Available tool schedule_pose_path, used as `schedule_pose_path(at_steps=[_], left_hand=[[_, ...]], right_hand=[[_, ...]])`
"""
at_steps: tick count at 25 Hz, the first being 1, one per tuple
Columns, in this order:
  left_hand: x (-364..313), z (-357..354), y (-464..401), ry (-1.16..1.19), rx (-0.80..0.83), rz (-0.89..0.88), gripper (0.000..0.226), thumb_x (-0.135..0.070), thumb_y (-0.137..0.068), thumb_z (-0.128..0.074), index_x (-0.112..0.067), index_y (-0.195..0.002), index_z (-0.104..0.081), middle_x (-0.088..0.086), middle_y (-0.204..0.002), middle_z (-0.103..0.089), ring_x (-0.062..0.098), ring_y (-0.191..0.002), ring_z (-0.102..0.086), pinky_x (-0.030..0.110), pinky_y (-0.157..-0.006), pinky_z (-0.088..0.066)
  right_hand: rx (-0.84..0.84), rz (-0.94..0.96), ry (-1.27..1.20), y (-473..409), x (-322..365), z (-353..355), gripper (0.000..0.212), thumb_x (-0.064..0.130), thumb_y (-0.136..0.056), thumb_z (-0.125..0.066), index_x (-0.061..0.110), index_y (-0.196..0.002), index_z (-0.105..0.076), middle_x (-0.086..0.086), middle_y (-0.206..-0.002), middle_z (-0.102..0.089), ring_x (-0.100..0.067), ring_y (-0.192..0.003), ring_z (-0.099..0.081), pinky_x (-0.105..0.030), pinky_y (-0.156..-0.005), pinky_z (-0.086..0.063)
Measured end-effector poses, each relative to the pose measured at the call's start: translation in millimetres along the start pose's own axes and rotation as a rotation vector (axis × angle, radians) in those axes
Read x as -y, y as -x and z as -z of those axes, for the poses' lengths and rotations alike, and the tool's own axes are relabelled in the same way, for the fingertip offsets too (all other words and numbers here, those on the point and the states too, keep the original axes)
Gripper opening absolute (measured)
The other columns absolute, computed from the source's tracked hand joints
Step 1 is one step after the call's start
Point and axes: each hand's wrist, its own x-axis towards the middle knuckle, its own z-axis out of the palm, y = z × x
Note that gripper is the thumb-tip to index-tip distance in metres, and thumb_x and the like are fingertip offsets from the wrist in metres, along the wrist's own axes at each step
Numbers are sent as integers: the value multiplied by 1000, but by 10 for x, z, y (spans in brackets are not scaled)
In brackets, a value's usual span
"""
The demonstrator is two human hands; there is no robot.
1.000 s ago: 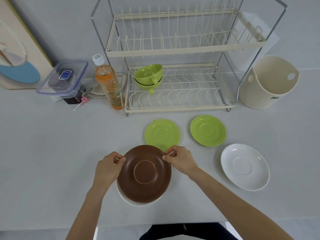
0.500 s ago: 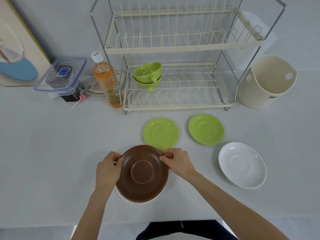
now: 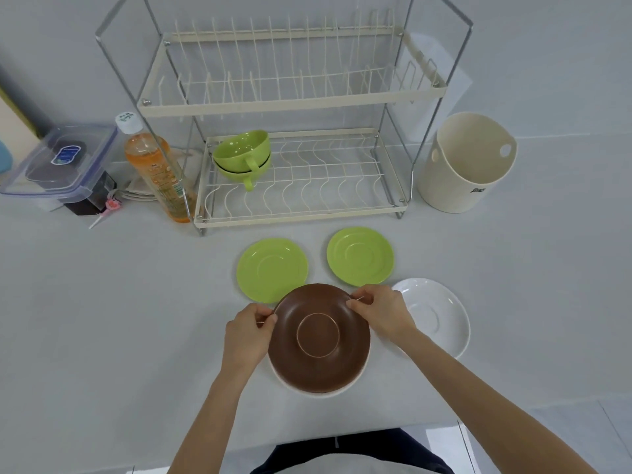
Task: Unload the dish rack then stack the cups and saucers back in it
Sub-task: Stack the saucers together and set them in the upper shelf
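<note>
Left hand (image 3: 247, 331) and right hand (image 3: 383, 314) both clamped on upturned brown saucer (image 3: 319, 340), well before the dish rack (image 3: 290, 104).

No text can be read for certain. The cream bucket (image 3: 466, 162) at two o'clock bears a small dark script logo low on its wall, too blurred to spell out. At ten o'clock, the print on the orange bottle (image 3: 157, 172), its white cap and the blue sticker on the clear container lid (image 3: 65, 159) is equally illegible.

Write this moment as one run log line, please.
left hand: grips brown saucer | right hand: grips same saucer | green cups: in rack
</note>
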Motion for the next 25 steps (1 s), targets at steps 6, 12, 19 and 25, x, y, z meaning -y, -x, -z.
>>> schedule_pose_path(at_steps=[6, 12, 19, 25], left_hand=[[-124, -118, -7, 42, 17, 31, 26, -13, -86, -56, -3, -109, -62, 16, -110, -68, 30, -103, -62, 32, -92, -44], [-102, -121, -9, 49, 76, 36, 25, -13, -86, -55, -7, -108, -66, 16, -108, -70, 32, -102, -64, 42, -97, -48], [-107, -99, 17, 147, 100, 90, 25, -12, -86, -57, -7, -108, -66, 8, -93, -63, 32, -98, -63, 46, -93, -50], [-92, -104, 19, 208, 104, 103, 25, -11, -86, -57, -6, -108, -66, 10, -95, -63, 28, -91, -60, 43, -86, -54]], right_hand=[[-4, 45, 56, -71, -74, 163, 24, 26, -85, -58, 15, -103, -70, -8, -104, -73, -21, -103, -63, -21, -80, -42], [-112, 171, 179, -176, -363, 632, 34, 16, -87, -58, 13, -121, -60, -10, -123, -60, -27, -116, -54, -29, -98, -38], [-19, -19, 162, -405, -650, 840, 28, 12, -84, -58, 13, -111, -67, -9, -114, -67, -20, -94, -57, -24, -73, -44], [68, -218, -270, -330, -751, 1157, 29, 13, -81, -67, 11, -110, -69, -7, -94, -65, -22, -88, -59, -25, -71, -48]])
